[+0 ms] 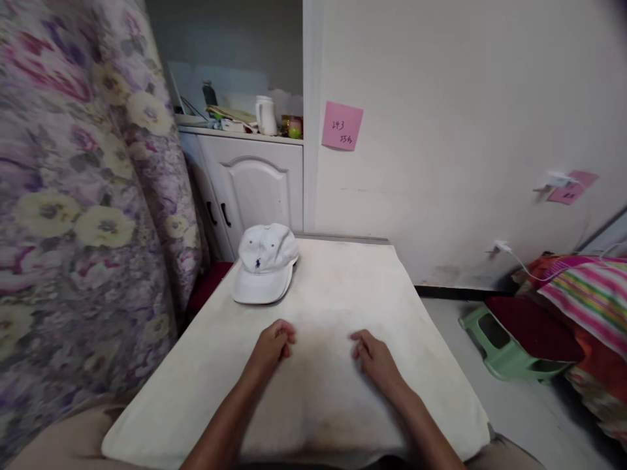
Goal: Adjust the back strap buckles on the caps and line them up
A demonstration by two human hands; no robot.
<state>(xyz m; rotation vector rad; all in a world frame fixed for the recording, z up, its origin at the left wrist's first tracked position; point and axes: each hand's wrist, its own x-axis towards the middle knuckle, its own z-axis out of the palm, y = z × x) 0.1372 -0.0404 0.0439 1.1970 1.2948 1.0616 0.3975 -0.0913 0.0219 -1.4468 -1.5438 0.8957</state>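
Note:
A white baseball cap [267, 256] with a small dark embroidered rider logo rests at the far left of the cloth-covered table [343, 281]. Its brim points toward me, and a second brim edge shows beneath it on the right. My left hand [277, 338] lies on the table in front of the cap, apart from it, with fingers curled in loosely. Across a gap to the right, my right hand [373, 356] rests with fingers loosely bent, the index finger a little forward. No object shows in either hand.
A floral curtain [98, 196] hangs along the left side. Behind the table stand a white cabinet [255, 183] with a white jug [266, 115] on top and a wall bearing a pink note [342, 125]. A green stool [504, 352] is on the floor at right, beside striped bedding [597, 294].

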